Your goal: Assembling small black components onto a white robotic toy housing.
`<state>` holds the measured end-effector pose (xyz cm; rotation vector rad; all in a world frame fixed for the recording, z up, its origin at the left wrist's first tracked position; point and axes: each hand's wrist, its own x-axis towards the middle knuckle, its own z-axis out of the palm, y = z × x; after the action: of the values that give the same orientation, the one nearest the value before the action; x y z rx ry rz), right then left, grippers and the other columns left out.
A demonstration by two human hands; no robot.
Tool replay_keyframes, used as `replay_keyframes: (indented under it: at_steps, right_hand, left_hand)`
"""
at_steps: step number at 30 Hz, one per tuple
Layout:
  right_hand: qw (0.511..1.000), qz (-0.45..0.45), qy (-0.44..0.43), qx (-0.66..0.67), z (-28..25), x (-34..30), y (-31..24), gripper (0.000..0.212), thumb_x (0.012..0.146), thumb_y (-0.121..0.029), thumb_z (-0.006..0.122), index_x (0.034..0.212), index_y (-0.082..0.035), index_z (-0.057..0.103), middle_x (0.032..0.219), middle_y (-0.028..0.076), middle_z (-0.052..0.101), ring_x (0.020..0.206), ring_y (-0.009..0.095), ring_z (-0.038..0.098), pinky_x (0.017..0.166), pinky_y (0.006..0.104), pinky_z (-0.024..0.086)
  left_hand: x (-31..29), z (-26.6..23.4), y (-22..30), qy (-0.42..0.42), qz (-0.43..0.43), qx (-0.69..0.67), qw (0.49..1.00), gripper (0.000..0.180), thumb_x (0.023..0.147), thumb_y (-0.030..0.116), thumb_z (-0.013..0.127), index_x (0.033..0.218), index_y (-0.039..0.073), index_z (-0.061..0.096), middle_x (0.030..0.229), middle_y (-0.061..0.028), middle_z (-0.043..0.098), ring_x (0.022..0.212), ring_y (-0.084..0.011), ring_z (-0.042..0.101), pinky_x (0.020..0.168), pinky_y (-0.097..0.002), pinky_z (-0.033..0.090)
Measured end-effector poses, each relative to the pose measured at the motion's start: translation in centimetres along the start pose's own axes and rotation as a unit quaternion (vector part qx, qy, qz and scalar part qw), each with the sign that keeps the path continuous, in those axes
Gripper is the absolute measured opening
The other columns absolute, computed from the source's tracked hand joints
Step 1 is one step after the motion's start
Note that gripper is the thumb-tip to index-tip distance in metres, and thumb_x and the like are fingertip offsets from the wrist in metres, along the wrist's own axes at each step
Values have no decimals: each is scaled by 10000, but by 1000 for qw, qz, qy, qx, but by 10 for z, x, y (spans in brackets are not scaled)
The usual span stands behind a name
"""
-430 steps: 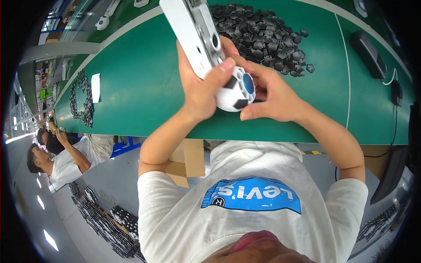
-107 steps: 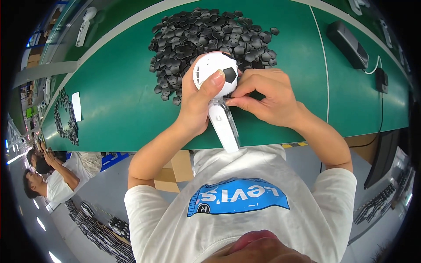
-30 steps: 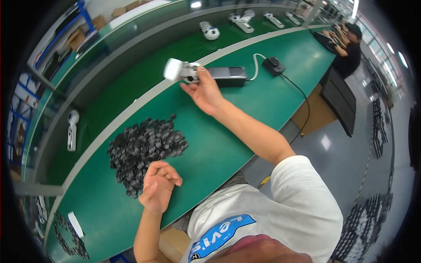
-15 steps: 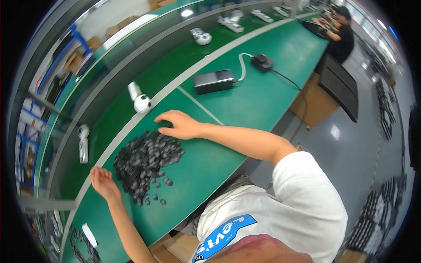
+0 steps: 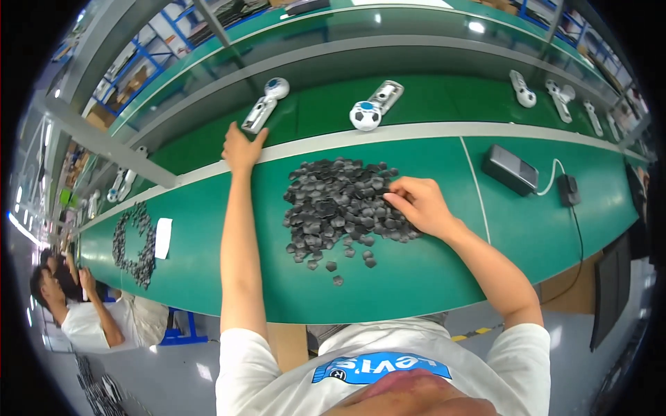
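Note:
A heap of small black pentagonal pieces [image 5: 333, 204] lies on the green table in front of me. My right hand [image 5: 422, 206] is at the heap's right side, thumb and forefinger pinched together on what looks like one dark piece. My left hand [image 5: 243, 148] stretches over to the conveyor edge, its fingers apart around the lower end of a white handheld device [image 5: 261, 114] with a round head; whether it touches the device I cannot tell. To the right of that lies another white device [image 5: 366, 116], its ball-shaped head patterned with black like a football.
Along the green belt [image 5: 316, 107] more white devices [image 5: 523, 90] lie at the right. A grey box [image 5: 510, 169] is cabled to a black adapter [image 5: 569, 190]. At left are a ring of black pieces [image 5: 119, 243], a white strip [image 5: 163, 238] and a seated person [image 5: 104, 315].
My view has swung to the left. The left hand has reached forward to a device on the belt. My right hand has come down to the heap, its fingers closing into a pinch.

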<state>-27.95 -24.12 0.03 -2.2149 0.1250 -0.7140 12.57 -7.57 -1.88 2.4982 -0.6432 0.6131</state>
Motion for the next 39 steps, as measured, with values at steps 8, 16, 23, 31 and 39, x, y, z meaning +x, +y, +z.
replay_keyframes:
  at_steps: [8,16,23,31,39]
  right_hand:
    - [996,25,38,83,5,0,7,126,847,-42,648,754,2,576,781,76,635,539,89,501,483,242,370]
    - [947,152,85,270,-3,-3,14,93,852,26,609,770,14,566,924,123,676,667,108,619,588,217,488]
    - [880,218,158,393,-20,1,7,62,849,34,646,888,45,598,990,172,681,830,186,686,741,285,569]
    - [877,234,137,397,-26,-4,12,197,841,45,660,1032,69,617,1003,165,686,902,199,685,814,295,562]
    - [888,244,58,385,-24,-8,-10,110,849,27,668,944,64,629,993,162,687,899,185,683,806,285,559]
  left_hand:
    - [16,3,18,-87,43,-2,995,673,799,523,683,1215,11,549,1229,-162,591,1111,-344,560,941,-496,404]
    - [25,2,-6,92,-141,-531,831,435,859,281,749,1095,-21,545,973,-118,645,859,-160,595,764,-282,478]
    - [29,-58,24,219,-14,-530,819,433,886,303,716,1112,24,473,1006,-96,632,857,-162,613,728,-304,489]
    - [-64,-173,127,182,99,-734,647,571,880,457,664,1119,12,398,890,-115,574,737,-184,612,612,-368,567]
    - [-208,-183,176,-221,153,-766,584,795,771,500,774,1245,4,373,805,-142,564,665,-211,592,597,-340,531]
